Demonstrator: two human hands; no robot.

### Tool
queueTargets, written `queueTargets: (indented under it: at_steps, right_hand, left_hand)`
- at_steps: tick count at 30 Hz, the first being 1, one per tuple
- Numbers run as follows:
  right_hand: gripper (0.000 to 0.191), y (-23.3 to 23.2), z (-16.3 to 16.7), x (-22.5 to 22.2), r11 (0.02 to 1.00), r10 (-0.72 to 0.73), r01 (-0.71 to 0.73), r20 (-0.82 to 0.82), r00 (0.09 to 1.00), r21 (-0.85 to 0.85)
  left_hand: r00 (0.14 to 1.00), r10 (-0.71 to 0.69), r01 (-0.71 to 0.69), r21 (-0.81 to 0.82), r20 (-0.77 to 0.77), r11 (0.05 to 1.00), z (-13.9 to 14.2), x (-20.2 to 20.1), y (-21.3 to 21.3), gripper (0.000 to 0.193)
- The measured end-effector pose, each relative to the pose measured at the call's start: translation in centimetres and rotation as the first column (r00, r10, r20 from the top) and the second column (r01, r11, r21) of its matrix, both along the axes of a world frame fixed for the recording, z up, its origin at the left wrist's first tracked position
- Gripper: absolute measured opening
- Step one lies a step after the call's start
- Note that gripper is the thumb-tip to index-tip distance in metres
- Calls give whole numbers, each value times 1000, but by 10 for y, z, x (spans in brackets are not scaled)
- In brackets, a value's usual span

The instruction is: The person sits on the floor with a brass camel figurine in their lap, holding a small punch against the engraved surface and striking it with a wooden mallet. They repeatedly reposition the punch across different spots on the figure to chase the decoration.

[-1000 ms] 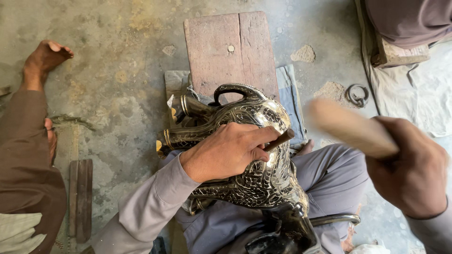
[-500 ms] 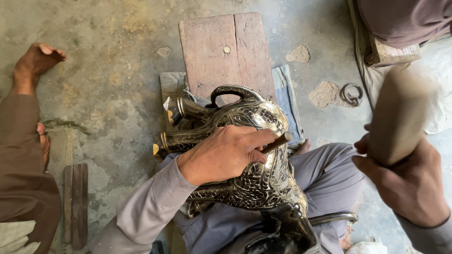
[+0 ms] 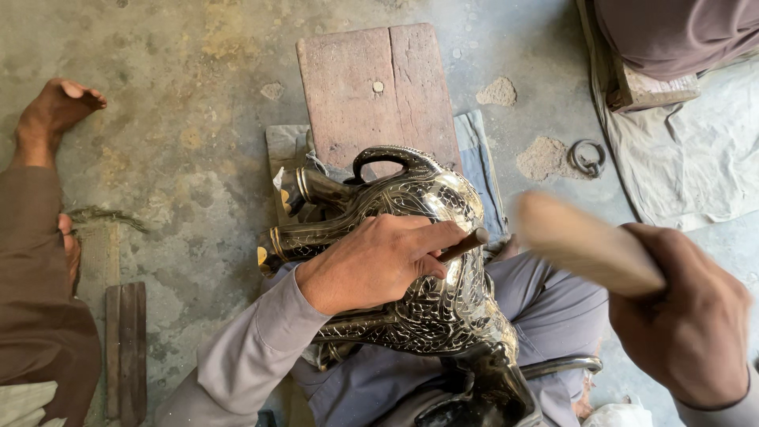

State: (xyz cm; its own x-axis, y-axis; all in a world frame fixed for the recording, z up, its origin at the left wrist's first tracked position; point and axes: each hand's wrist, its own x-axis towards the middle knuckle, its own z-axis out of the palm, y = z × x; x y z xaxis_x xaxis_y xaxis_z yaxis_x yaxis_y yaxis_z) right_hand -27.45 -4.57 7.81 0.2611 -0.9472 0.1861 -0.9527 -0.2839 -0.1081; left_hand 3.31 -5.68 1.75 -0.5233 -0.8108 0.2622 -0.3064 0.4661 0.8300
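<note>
A: Concrete floor (image 3: pixel 182 103) is lying grey and dusty under everything; a reddish wooden block (image 3: pixel 371 87) is resting on it just beyond the knees, with a folded cloth (image 3: pixel 474 158) partly under the block; where is the work sitting?

B: It is lying across the person's lap, tilted, spout and handle pointing away; it is a dark metal vessel (image 3: pixel 427 285), animal-shaped as far as I can tell, covered in fine pale line pattern.

A: Left hand?

B: The left hand (image 3: pixel 371 265) is resting on top of the vessel, its grip pinching a thin punch (image 3: pixel 465 243) whose tip is touching the patterned shoulder; fingers are pressed together around the shaft.

A: Right hand?

B: The right hand (image 3: pixel 692 328) is wrapping shut around a pale wooden mallet (image 3: pixel 585 241); the mallet is blurring, raised just beside the punch's butt end, not touching it.

A: Progress?

B: Judging from the surface, the pattern is already covering nearly all the body that is showing, neck and spout included; I am reading this as late-stage chasing; the underside is hidden, so what remains there I cannot tell.

A: Surroundings?

B: Another person's bare foot (image 3: pixel 55 111) and brown sleeve (image 3: pixel 39 316) are showing at the left, well apart; a small metal ring (image 3: pixel 587 156) is lying on the floor.
</note>
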Motion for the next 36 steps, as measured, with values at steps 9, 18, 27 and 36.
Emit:
queueTargets:
  at_steps: [9,18,27,36]
  right_hand:
    - [48,-1,-9,-7,996,72,-77,-120,990,-40]
    - [35,-40,-7,-18,938,-115,-4,324,939,346]
    - [43,-32,16,12,989,-26,-14,264,964,149]
    - [39,-20,8,6,987,158,-153,-159,975,38]
  left_hand:
    - [999,4,-5,-31,-36,1000,-5,1,0,30]
    - [993,53,-55,-16,-109,998,-11,7,3,29]
    - [997,48,-49,-25,-59,998,-11,8,6,30]
    - [981,110,-119,-47,-158,992,-19,13,13,34]
